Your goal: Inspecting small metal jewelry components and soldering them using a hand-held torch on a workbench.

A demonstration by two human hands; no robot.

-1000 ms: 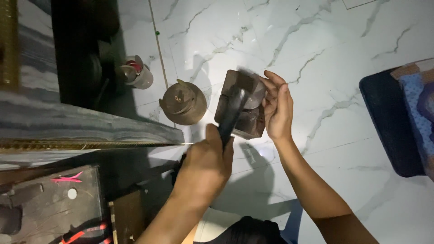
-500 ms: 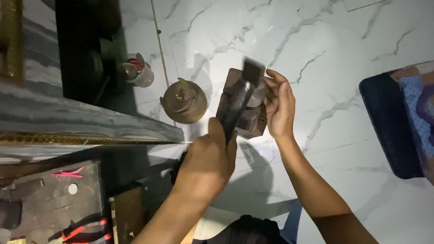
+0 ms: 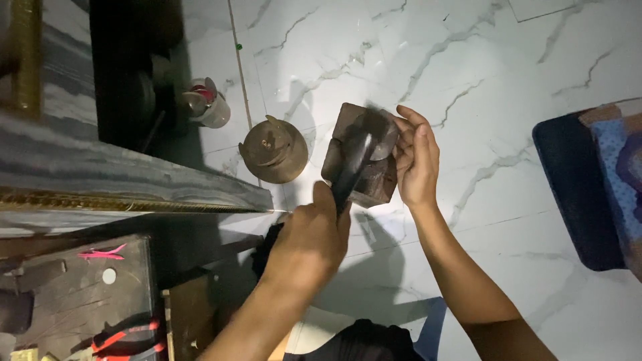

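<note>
A dark wooden block (image 3: 376,186) stands on the white marble floor (image 3: 468,60). My left hand (image 3: 309,235) is shut on the black handle of a hammer (image 3: 354,157). The hammer's head lies blurred over the top of the block. My right hand (image 3: 416,160) rests against the block's right side with the fingers curled at its upper edge. Whether those fingers pinch a small piece there I cannot tell, as the hammer head hides that spot.
A round brass object (image 3: 273,150) sits just left of the block, with a small glass jar (image 3: 208,105) behind it. A grey ledge (image 3: 120,177) runs along the left. Red-handled pliers (image 3: 127,337) lie on a dark board (image 3: 67,294). A dark blue mat (image 3: 578,194) lies at right.
The hammer head rose a little above the block half a second ago and has now come back down onto it. My right hand stayed at the block.
</note>
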